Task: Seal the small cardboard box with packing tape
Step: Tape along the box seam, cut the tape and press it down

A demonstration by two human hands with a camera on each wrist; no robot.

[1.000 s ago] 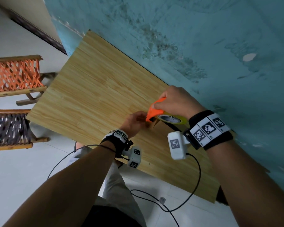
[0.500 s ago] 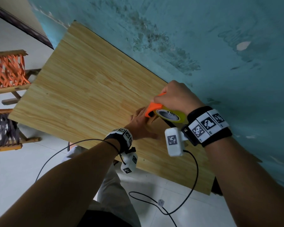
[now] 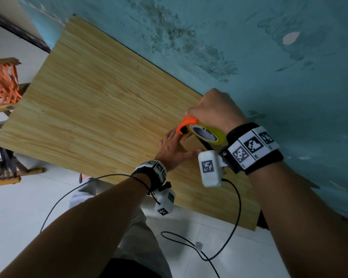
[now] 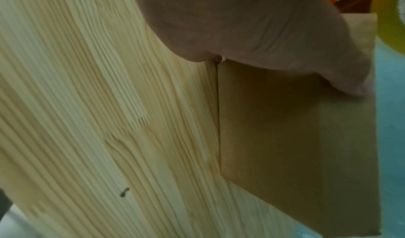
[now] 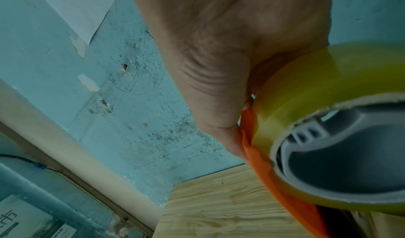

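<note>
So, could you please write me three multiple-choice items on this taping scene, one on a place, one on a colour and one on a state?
1. Where does the cardboard box stand?
A. on the floor
B. on the wooden table, near the wall edge
C. on the woven chair

2. What colour is the frame of the tape dispenser?
A. orange
B. blue
C. black

3. What is the left hand doing?
A. hanging idle off the table
B. gripping the dispenser
C. resting on top of the box

Answers:
1. B, the left wrist view shows the box sitting on the wood grain.
2. A, the orange frame curves round the yellowish tape roll.
3. C, its palm lies over the box while the right hand grips the dispenser.
</note>
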